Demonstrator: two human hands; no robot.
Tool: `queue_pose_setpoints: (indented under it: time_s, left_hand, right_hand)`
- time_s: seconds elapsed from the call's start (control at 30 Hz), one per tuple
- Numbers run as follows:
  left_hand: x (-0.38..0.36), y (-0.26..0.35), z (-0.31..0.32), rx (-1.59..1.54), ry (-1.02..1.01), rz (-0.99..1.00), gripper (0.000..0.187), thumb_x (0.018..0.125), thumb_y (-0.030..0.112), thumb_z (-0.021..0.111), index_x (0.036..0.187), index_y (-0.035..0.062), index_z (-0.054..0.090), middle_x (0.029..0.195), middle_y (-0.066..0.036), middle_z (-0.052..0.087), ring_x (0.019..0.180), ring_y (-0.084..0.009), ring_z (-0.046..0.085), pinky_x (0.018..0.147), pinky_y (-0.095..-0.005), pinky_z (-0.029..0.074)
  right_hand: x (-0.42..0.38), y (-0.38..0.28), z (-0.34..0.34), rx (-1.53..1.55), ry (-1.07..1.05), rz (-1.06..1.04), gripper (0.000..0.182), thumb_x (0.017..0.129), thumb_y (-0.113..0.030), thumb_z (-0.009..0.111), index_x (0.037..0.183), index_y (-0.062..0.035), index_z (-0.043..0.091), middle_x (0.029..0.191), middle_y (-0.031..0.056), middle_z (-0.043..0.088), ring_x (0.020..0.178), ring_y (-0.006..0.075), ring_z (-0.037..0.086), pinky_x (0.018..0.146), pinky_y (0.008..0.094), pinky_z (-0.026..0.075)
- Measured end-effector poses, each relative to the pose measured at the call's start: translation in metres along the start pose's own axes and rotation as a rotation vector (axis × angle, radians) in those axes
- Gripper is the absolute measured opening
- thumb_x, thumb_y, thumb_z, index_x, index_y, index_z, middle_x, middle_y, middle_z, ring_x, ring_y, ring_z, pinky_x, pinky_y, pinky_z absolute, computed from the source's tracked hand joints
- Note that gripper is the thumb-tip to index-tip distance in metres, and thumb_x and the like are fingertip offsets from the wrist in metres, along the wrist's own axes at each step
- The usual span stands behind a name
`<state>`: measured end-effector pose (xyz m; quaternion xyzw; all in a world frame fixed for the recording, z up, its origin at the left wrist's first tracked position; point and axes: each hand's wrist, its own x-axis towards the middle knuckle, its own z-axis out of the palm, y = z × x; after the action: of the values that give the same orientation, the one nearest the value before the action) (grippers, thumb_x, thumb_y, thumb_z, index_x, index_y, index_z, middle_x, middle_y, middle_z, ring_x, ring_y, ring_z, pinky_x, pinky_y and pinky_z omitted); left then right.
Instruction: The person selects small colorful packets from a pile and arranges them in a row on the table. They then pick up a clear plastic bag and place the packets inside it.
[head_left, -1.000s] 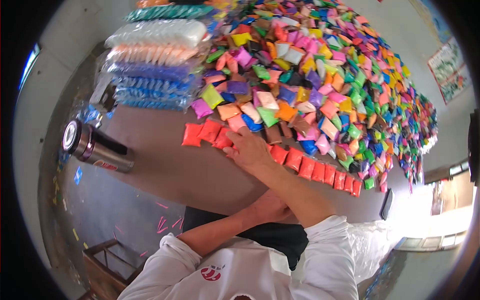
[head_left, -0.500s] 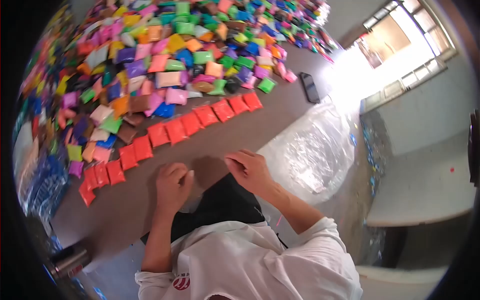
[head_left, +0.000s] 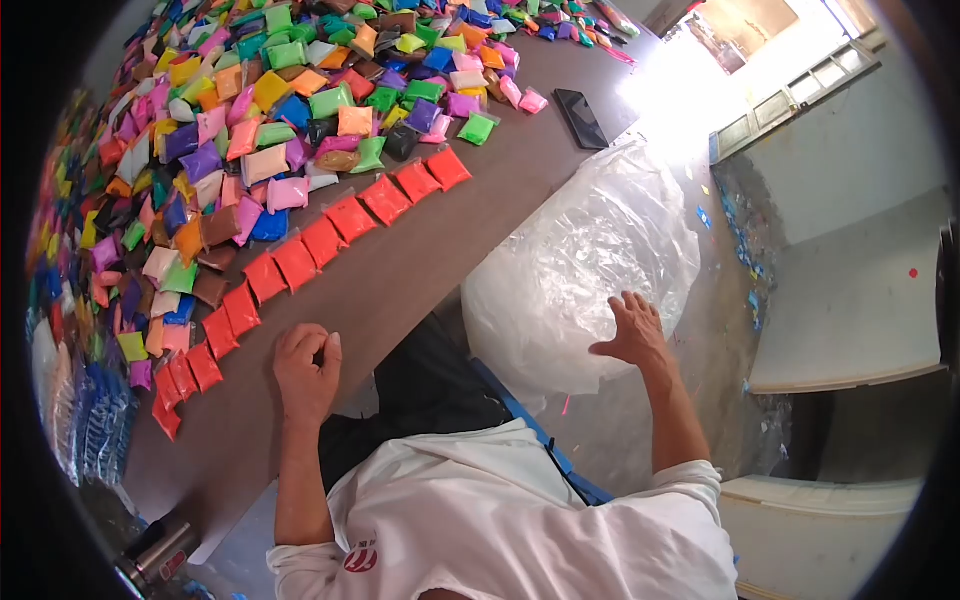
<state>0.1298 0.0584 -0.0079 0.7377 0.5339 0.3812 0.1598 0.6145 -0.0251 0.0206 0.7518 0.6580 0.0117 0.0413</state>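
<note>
My left hand (head_left: 307, 370) rests at the near edge of the brown table (head_left: 400, 270), its fingers loosely curled and no item showing in them. Just beyond it runs a slanting row of small red packets (head_left: 295, 262), laid close side by side. My right hand (head_left: 637, 332) is off to the right with fingers spread, over a large clear plastic bag (head_left: 570, 270). That bag is crumpled and bulky, beside the table's edge, and nothing sits in my right hand.
A big heap of small packets in many colours (head_left: 260, 130) covers the far and left table. A black phone (head_left: 581, 118) lies near the right edge. Clear bags (head_left: 100, 420) hang at the left, and a metal flask (head_left: 165, 555) stands lower left.
My right hand has moved away from the table's edge, right, over the plastic bag, and its fingers have opened. My left hand has shifted slightly left; the view has turned right.
</note>
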Motion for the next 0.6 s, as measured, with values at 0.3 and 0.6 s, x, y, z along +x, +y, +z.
queue_pose_setpoints:
  time_s: [0.3, 0.6]
  left_hand:
    - [-0.001, 0.000, 0.000, -0.003, 0.019, 0.018, 0.022, 0.090, 0.012, 0.069, 0.075, 0.0007, 0.057, 0.085, -0.009, 0.062, 0.081, -0.0305, 0.058, 0.075, -0.0412, 0.046]
    - [-0.004, -0.002, -0.006, -0.111, 0.031, -0.023, 0.024, 0.096, 0.017, 0.066, 0.080, -0.0004, 0.061, 0.084, -0.010, 0.063, 0.081, -0.0298, 0.059, 0.077, -0.0392, 0.047]
  right_hand:
    - [0.025, 0.043, -0.061, 1.107, 0.219, 0.364, 0.022, 0.089, -0.019, 0.057, 0.083, -0.0010, 0.068, 0.092, 0.0141, 0.076, 0.084, 0.0237, 0.072, 0.077, 0.0344, 0.054]
    - [0.028, 0.038, -0.168, 1.663, 0.533, 0.229, 0.023, 0.099, -0.026, 0.061, 0.095, -0.0038, 0.064, 0.110, 0.0195, 0.073, 0.084, 0.0246, 0.075, 0.060, 0.0285, 0.052]
